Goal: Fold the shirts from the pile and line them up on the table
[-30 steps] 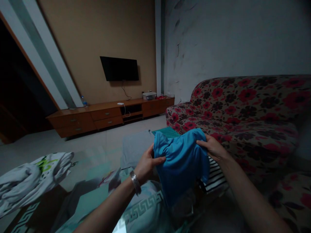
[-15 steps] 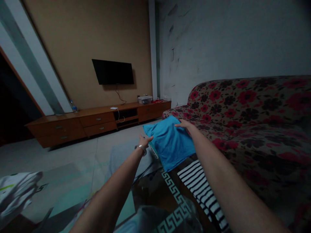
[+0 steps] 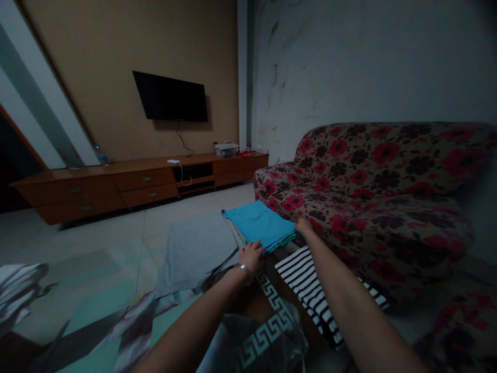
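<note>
A blue folded garment lies flat on other cloth at the far end of a glass table; a green edge shows beneath it. My left hand, with a silver bracelet at the wrist, rests at its near corner, fingers stretched and slightly apart. At the right corner, my right hand has its fingers curled in on the cloth's edge; the fingertips are partly hidden. To the left lies a grey folded garment. A black-and-white striped garment sits below my right forearm.
The glass table has a Greek-key border, with a clear plastic bag at its near side. White crumpled cloth lies far left. A floral sofa stands right; a wooden TV cabinet runs along the back wall.
The blue garment has come down from a raised, rumpled shape to a flat, smooth one. My left hand has moved right and nearer to its corner; my right hand has lowered.
</note>
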